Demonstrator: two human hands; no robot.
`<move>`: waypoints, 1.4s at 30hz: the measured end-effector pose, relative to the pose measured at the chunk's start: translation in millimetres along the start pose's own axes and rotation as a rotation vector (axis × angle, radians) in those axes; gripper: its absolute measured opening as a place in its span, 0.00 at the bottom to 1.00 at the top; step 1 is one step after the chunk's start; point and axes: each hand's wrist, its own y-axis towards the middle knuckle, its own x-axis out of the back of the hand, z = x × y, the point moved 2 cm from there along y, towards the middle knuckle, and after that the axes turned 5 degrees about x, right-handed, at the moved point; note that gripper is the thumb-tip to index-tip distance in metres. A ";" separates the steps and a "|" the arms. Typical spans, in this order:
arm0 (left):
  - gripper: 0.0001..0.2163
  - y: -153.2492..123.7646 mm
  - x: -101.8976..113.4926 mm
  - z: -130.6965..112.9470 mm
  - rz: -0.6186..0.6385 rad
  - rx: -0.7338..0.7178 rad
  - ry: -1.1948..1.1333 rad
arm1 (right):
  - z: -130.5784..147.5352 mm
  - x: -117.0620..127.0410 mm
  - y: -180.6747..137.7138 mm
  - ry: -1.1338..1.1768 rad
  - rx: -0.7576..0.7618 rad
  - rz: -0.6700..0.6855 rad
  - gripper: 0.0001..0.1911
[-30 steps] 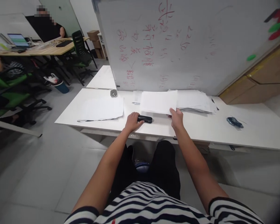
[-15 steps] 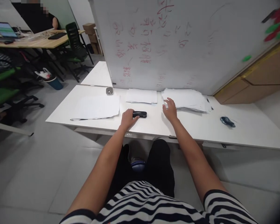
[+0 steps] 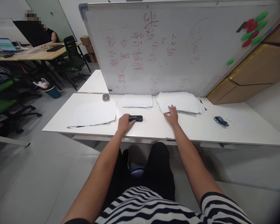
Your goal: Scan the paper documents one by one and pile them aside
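My left hand point(image 3: 124, 123) rests on the white table point(image 3: 154, 127), its fingers curled around the near end of a black stapler point(image 3: 135, 118). My right hand point(image 3: 171, 114) lies flat with fingers spread, its fingertips on the near edge of a loose stack of white paper point(image 3: 179, 102). A small neat pile of sheets point(image 3: 137, 101) lies beyond the stapler. A larger spread of sheets point(image 3: 93, 113) lies at the left of the table.
A whiteboard point(image 3: 168, 46) with red writing stands along the table's far edge. A small grey object point(image 3: 105, 97) sits by the left papers, a dark blue object point(image 3: 220, 120) at the right. A person sits at a wooden desk point(image 3: 32, 53) far left, with green chairs nearby.
My right hand set the sheets it held down on the small pile beyond the stapler, then moved right onto the big stack. My left hand stayed on the stapler.
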 end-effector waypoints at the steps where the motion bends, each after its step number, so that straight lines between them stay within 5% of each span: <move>1: 0.15 0.1 0.3 -0.4 0.006 0.003 -0.001 | 1.3 0.6 -0.2 0.000 -0.003 -0.009 0.34; 11: 0.15 1.2 0.0 0.1 0.003 0.000 0.004 | 8.2 7.2 -6.7 0.057 -0.130 -0.125 0.28; 17: 0.17 0.8 -0.2 -0.9 0.000 0.019 0.010 | 14.0 4.8 -0.7 -0.117 -0.088 -0.042 0.31; 24: 0.16 1.0 0.0 -1.0 -0.009 0.027 -0.004 | 25.6 8.9 16.2 -0.277 -0.132 -0.178 0.26; 37: 0.15 1.2 1.8 -3.0 0.011 0.025 0.001 | 32.5 9.6 53.7 -0.393 -0.227 0.036 0.38; 42: 0.15 1.4 1.4 -2.5 0.018 0.031 -0.001 | 37.0 9.8 50.9 -0.486 -0.252 0.093 0.33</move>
